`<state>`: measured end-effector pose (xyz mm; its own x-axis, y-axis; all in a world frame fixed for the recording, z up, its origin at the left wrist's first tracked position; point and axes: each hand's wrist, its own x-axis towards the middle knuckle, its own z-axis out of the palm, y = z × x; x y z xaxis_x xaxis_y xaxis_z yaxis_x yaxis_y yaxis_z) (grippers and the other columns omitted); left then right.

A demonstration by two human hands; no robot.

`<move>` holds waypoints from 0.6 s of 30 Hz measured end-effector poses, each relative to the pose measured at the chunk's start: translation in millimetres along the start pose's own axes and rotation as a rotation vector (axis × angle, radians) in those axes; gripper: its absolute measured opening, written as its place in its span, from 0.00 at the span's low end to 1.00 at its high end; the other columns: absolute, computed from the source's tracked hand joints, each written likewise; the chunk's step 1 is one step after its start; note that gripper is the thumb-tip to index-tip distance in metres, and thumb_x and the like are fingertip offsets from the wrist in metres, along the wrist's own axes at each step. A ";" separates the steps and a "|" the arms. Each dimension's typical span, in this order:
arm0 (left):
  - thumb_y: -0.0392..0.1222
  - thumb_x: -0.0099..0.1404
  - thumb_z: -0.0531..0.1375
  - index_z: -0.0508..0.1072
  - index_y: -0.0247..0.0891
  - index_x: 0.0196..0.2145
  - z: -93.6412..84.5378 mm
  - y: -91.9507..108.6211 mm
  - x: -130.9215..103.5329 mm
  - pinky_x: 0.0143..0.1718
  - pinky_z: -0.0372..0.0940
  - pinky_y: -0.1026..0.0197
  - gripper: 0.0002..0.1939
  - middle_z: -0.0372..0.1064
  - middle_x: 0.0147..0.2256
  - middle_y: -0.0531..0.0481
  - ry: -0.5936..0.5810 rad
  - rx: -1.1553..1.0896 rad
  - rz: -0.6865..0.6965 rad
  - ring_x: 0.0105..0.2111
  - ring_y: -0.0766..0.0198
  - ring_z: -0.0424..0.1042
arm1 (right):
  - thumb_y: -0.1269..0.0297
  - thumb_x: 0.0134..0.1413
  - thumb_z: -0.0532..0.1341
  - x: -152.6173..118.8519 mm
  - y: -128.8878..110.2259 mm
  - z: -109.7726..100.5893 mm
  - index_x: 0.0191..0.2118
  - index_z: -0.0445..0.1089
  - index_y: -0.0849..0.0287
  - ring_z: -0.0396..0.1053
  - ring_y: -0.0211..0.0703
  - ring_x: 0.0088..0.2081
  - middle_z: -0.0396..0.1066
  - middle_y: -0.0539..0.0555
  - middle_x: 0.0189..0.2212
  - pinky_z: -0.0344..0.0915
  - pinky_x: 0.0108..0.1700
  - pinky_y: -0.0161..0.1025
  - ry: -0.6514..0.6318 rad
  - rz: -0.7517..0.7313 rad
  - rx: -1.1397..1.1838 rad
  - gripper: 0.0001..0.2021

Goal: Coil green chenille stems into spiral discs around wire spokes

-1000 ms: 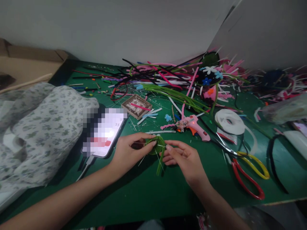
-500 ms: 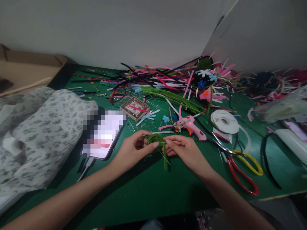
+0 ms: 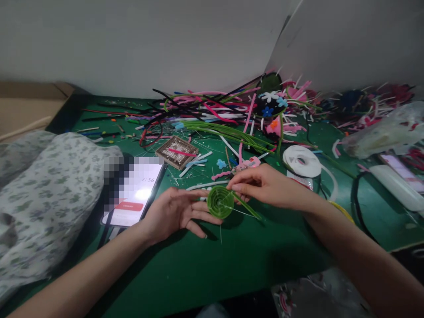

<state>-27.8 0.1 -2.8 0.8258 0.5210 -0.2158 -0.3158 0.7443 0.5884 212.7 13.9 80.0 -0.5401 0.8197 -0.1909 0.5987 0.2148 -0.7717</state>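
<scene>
A round coil [image 3: 220, 202] of green pipe cleaner faces me in the head view, just above the table. A loose green tail [image 3: 250, 207] runs from its right side, and thin pale glue strands trail off it. My right hand [image 3: 255, 185] pinches the coil's upper right edge, where the tail begins. On the left, my left hand [image 3: 183, 214] lies palm up with fingers stretched out behind and beside the coil, the fingertips touching or close to it. Behind my right hand, a pink glue gun [image 3: 250, 163] is partly covered.
Pipe cleaners [image 3: 225, 132] are heaped at the back. A small ornate tray [image 3: 160, 151], a lit phone [image 3: 132, 194] and patterned fabric [image 3: 59, 198] lie leftward. To the right are a white ribbon roll [image 3: 309, 165], a yellow scissor handle [image 3: 342, 211] and a plastic bag [image 3: 384, 132].
My left hand has let go of its pinch and turned palm up. The green coil now faces me, its tail swung from downward to lower right. My right hand covers more of the glue gun.
</scene>
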 end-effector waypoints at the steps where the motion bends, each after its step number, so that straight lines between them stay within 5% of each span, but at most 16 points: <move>1: 0.56 0.60 0.52 0.69 0.32 0.45 0.3 0.4 0.5 0.32 0.71 0.54 0.26 0.75 0.41 0.36 0.019 0.001 -0.027 0.43 0.43 0.74 | 0.65 0.59 0.57 0.1 -1.1 0.0 0.37 0.76 0.60 0.67 0.34 0.24 0.74 0.50 0.26 0.59 0.24 0.30 -0.020 -0.007 -0.028 0.11; 5: 0.60 0.60 0.54 0.69 0.35 0.41 2.5 0.0 0.0 0.29 0.72 0.57 0.25 0.75 0.33 0.42 0.092 0.082 -0.105 0.34 0.53 0.76 | 0.69 0.58 0.56 1.5 -4.9 5.4 0.36 0.77 0.60 0.62 0.32 0.21 0.71 0.48 0.21 0.55 0.24 0.31 -0.128 -0.043 -0.139 0.10; 10: 0.52 0.63 0.56 0.69 0.36 0.42 7.4 -1.8 -3.8 0.28 0.71 0.63 0.17 0.71 0.34 0.45 0.093 0.324 -0.174 0.34 0.59 0.73 | 0.76 0.56 0.55 6.6 -16.0 11.6 0.36 0.76 0.61 0.64 0.33 0.23 0.74 0.48 0.24 0.54 0.27 0.32 -0.265 -0.157 -0.275 0.12; 18: 0.49 0.63 0.60 0.68 0.39 0.38 11.8 -8.8 -0.5 0.24 0.69 0.69 0.12 0.65 0.31 0.54 0.271 0.562 -0.083 0.28 0.67 0.73 | 0.75 0.55 0.56 22.8 -30.4 15.9 0.33 0.75 0.61 0.65 0.38 0.26 0.74 0.53 0.25 0.54 0.31 0.36 -0.327 -0.203 -0.578 0.11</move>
<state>-20.0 -11.7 1.3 0.6663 0.6132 -0.4244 0.0988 0.4915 0.8653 172.8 17.6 89.4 -0.7708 0.5510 -0.3198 0.6371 0.6698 -0.3815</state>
